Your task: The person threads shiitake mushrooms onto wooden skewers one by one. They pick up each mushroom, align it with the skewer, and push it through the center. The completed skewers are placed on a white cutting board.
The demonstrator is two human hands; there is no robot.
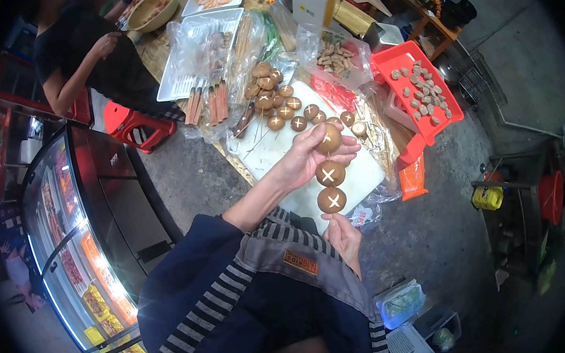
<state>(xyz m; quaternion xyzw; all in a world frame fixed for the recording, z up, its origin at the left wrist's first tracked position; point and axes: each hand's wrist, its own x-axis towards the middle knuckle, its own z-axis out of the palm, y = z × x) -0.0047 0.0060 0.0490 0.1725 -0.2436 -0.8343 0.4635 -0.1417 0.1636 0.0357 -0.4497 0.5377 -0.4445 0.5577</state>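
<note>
Three brown mushroom caps (330, 173), each cut with a white cross, line up on a skewer between my hands. My left hand (309, 153) grips the far cap between thumb and fingers. Below the nearest cap, my right hand (344, 236) pinches the skewer's end, which is mostly hidden by the fingers. Under them lies a white cutting board (264, 157) with small scraps on it. Loose cross-cut mushrooms (298, 123) sit along its far side, one of them turned stem side up. At the board's left are skewered mushrooms (265, 99) in a pile, beside a dark-handled knife (243, 121).
A red tray (448, 125) holds meatball-like pieces at the right, near a plastic bag of small brown pieces (335, 57). Scissors (378, 134) lie by bundled skewers. Left are white trays (170, 78), a seated person (83, 58), a red stool (138, 122) and a lit display case (71, 228).
</note>
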